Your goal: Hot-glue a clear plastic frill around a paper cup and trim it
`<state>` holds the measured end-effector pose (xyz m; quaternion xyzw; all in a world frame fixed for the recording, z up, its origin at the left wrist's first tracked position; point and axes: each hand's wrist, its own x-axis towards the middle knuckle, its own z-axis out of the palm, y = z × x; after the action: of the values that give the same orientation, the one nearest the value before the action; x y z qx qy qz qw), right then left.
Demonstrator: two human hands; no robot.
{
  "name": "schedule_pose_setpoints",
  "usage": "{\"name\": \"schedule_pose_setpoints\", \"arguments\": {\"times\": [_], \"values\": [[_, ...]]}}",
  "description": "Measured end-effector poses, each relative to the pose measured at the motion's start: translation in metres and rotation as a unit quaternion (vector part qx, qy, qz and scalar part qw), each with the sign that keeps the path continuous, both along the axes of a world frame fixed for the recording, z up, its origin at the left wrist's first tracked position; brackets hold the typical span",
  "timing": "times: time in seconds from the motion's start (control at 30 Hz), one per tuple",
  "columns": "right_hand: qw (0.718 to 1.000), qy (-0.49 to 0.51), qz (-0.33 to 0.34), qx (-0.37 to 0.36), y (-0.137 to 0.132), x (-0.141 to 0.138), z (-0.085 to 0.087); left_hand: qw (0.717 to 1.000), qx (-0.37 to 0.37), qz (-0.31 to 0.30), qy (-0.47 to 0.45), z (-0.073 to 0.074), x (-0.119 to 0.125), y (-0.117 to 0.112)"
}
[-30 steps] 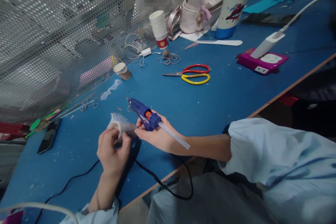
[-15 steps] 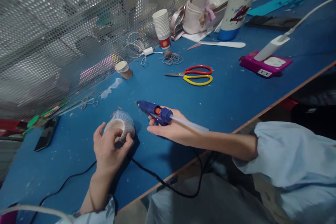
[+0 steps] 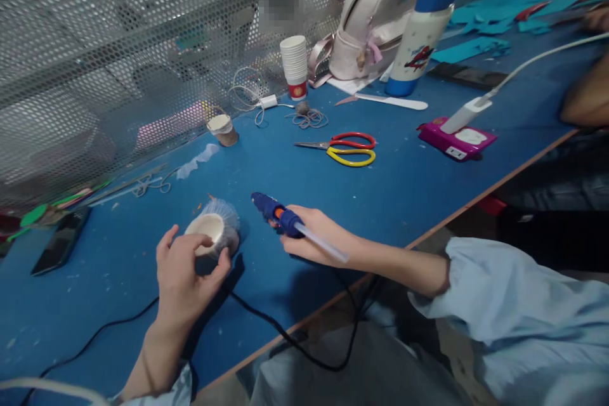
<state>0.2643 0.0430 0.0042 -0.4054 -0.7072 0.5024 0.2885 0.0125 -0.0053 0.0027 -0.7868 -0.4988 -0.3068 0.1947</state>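
My left hand [image 3: 183, 273] has its index finger inside the mouth of a small paper cup [image 3: 205, 226] and its thumb on the outer wall, pinching the near side. The cup is tilted, its white opening towards me. Pale sheer pleated material fans out around its far side, with a greyish wrap below. To the right, my right hand [image 3: 316, 235] is wrapped around a blue hot glue gun [image 3: 269, 206]. Its nozzle points away to the far left, apart from the cup, and a clear glue stick [image 3: 323, 243] sticks out of the back.
Red-and-yellow-handled scissors [image 3: 352, 149] lie beyond the glue gun. Further back stand stacked paper cups [image 3: 294, 66], a covered cup [image 3: 222, 130], a bottle [image 3: 419, 38] and a backpack [image 3: 366, 25]. A purple power strip [image 3: 457, 137] sits right; a black cord [image 3: 266, 317] crosses the front edge.
My left index finger and thumb have opened slightly at the cup, so more of its mouth shows. The glue gun has turned a little in my right hand. The view has shifted.
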Motion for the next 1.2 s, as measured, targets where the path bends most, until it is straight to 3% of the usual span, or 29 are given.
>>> {"name": "schedule_pose_setpoints", "arguments": {"times": [0.2,0.37,0.5,0.63,0.9,1.2], "values": [[0.981,0.108,0.003,-0.161,0.002,-0.002,0.005,0.999,0.014,-0.029,-0.022,0.004,-0.002,-0.004],[0.963,0.17,0.01,-0.211,0.005,0.001,0.006,0.994,0.029,-0.056,-0.085,0.006,-0.003,-0.011],[0.958,0.188,0.01,-0.216,0.004,0.0,0.004,0.988,0.062,-0.026,-0.14,0.007,-0.001,-0.015],[0.97,0.127,0.012,-0.209,-0.001,0.002,0.003,0.991,0.059,0.025,-0.121,0.006,0.001,-0.015],[0.986,0.039,0.041,-0.157,-0.005,0.008,0.012,0.999,0.026,0.041,0.012,-0.005,0.005,-0.004],[0.99,0.042,0.062,-0.12,-0.009,0.011,0.012,0.999,-0.013,0.012,-0.03,-0.005,0.008,0.0]]}}
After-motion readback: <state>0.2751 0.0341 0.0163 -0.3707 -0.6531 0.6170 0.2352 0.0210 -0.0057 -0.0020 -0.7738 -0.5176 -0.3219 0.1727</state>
